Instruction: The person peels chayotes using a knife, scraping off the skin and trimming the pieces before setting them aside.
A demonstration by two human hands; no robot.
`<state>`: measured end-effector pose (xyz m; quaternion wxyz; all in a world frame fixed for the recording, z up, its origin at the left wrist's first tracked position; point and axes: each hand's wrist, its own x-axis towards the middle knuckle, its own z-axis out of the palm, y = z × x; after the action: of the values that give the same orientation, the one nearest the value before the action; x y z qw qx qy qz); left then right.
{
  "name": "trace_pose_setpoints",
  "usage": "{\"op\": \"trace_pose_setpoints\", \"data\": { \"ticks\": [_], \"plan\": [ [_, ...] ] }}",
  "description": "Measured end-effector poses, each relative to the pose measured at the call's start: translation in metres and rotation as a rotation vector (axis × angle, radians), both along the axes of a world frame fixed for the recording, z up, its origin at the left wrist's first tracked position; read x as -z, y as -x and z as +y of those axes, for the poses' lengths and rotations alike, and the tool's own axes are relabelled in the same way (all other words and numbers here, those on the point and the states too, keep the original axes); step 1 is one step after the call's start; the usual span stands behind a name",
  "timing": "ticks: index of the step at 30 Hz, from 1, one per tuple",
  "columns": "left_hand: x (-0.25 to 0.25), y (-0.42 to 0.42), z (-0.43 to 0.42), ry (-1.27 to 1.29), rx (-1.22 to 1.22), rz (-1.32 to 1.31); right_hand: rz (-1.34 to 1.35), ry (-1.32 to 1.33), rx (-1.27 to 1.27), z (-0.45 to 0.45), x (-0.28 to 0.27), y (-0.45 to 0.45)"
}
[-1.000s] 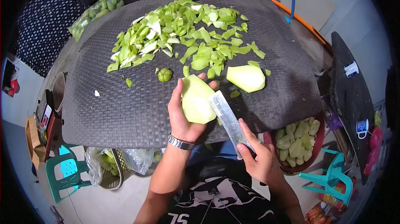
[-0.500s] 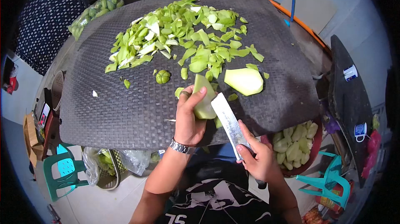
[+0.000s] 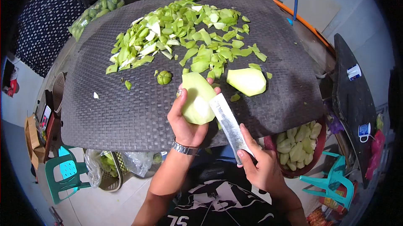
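Note:
My left hand (image 3: 187, 119) is wrapped round a pale green, peeled chayote (image 3: 197, 98), its broad cut face turned up. A ring and a steel wristwatch show on that arm. In my right hand (image 3: 258, 163) is a knife (image 3: 230, 121) with a broad, wet, whitish blade; its tip end lies against or very close to the chayote's right side. Beside them on the table rests another peeled chayote (image 3: 247, 82). A small dark green ridged piece (image 3: 164, 77) sits to the left. Beyond is a wide heap of green peelings (image 3: 168, 32).
The dark woven-pattern table (image 3: 113, 116) fills the middle. Below its right edge stands a red basin (image 3: 317, 152) of peeled chayotes, near a teal stool (image 3: 331, 180). At the back left is a plastic bag of green chayotes (image 3: 98, 11). A teal chair (image 3: 63, 171) and basket (image 3: 119, 171) are lower left.
My left hand has turned the chayote so its broad face shows upward. The knife has shifted slightly left with my right hand and stays beside the chayote.

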<state>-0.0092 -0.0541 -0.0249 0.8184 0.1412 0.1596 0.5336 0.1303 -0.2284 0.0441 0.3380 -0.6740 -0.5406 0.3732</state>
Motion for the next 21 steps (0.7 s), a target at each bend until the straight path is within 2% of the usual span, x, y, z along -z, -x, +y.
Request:
{"op": "trace_pose_setpoints", "data": {
  "ticks": [12,15,21],
  "plan": [
    [-0.004,0.003,0.000,-0.012,0.068,0.040,-0.058,-0.138,-0.046,0.000,0.024,0.000],
    [-0.005,0.002,-0.002,-0.001,0.075,0.042,0.024,-0.024,-0.015,0.001,0.029,0.002],
    [-0.010,0.002,-0.006,0.010,0.066,0.059,0.101,-0.068,0.014,0.003,0.045,0.007]
  ]
}}
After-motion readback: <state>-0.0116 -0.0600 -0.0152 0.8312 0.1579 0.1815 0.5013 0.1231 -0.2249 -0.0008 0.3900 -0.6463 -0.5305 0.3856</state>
